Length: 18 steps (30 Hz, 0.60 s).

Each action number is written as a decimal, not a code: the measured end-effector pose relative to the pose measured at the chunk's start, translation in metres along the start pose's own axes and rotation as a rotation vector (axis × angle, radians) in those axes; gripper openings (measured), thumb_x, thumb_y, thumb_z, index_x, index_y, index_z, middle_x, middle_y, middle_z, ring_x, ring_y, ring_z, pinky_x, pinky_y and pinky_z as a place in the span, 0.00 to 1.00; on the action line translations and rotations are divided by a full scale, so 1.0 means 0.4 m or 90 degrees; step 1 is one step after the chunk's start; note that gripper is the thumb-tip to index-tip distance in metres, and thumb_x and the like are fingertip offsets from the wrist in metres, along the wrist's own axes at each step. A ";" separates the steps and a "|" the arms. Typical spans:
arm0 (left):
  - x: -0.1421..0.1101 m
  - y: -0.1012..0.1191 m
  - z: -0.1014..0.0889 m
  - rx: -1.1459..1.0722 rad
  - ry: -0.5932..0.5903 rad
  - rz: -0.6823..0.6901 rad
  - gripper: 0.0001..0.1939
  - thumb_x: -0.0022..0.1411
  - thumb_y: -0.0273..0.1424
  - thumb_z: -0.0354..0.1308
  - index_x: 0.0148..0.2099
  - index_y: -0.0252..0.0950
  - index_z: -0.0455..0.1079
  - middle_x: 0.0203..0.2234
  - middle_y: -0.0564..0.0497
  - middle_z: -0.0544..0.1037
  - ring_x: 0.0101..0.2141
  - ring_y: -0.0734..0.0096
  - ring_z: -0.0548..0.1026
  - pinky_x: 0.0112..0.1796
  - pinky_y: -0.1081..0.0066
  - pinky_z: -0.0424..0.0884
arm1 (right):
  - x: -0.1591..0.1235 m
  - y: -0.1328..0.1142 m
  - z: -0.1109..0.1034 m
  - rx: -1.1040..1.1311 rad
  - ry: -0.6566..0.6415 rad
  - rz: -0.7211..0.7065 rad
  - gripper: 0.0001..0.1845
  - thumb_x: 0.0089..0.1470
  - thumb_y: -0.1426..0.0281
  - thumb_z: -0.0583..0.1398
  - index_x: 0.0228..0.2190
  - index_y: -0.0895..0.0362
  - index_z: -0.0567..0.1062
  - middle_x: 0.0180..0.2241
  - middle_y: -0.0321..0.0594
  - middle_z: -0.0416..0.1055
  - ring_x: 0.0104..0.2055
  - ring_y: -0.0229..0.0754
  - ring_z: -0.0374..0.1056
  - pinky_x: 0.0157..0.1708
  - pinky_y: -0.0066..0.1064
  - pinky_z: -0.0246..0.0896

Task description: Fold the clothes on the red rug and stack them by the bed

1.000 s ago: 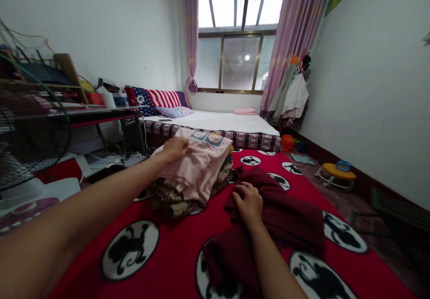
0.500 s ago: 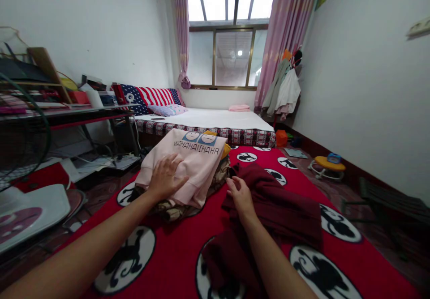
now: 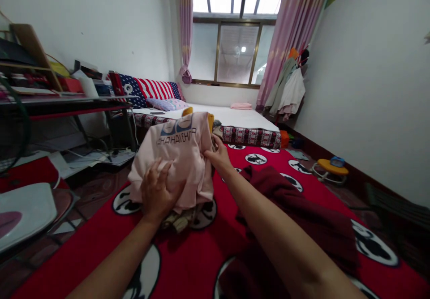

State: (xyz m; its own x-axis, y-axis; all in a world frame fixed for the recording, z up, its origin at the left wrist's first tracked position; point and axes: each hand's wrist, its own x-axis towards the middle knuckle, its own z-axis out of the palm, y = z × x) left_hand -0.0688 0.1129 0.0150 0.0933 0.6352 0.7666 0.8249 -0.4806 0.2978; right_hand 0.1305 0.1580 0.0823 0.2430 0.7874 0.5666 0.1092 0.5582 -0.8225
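Note:
A pale pink sweatshirt with printed faces and lettering lies folded over a pile of clothes, its far end tilted up. Yellow cloth and camouflage-patterned cloth show at the pile's edges. My left hand rests on the near front of the sweatshirt, fingers apart and pressed against the fabric. On the pile's right side, my right hand grips the sweatshirt's edge between thumb and fingers. A crumpled dark maroon garment lies under and beside my right forearm.
The red blanket with monkey prints spreads beneath the clothes. Beyond it stands a bed with pillows. At left are a cluttered desk and a white-seated chair. A yellow stool stands at right.
My right hand has moved from beside the maroon garment to the pile's right edge and taken hold. The pile's far end has tilted up; my left hand stays on the sweatshirt.

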 end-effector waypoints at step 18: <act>0.016 0.051 0.043 0.116 -0.142 0.059 0.33 0.55 0.50 0.59 0.63 0.53 0.64 0.68 0.49 0.51 0.67 0.40 0.40 0.61 0.38 0.42 | -0.203 0.111 0.043 -0.168 0.136 0.259 0.30 0.54 0.61 0.57 0.56 0.58 0.61 0.47 0.53 0.73 0.48 0.52 0.71 0.47 0.43 0.66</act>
State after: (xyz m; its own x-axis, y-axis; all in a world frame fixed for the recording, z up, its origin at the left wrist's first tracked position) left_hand -0.0418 0.1175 0.0162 0.2763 0.7207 0.6358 0.8917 -0.4390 0.1101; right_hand 0.0990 0.1234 0.0008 0.5037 0.8406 0.1989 0.1976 0.1121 -0.9739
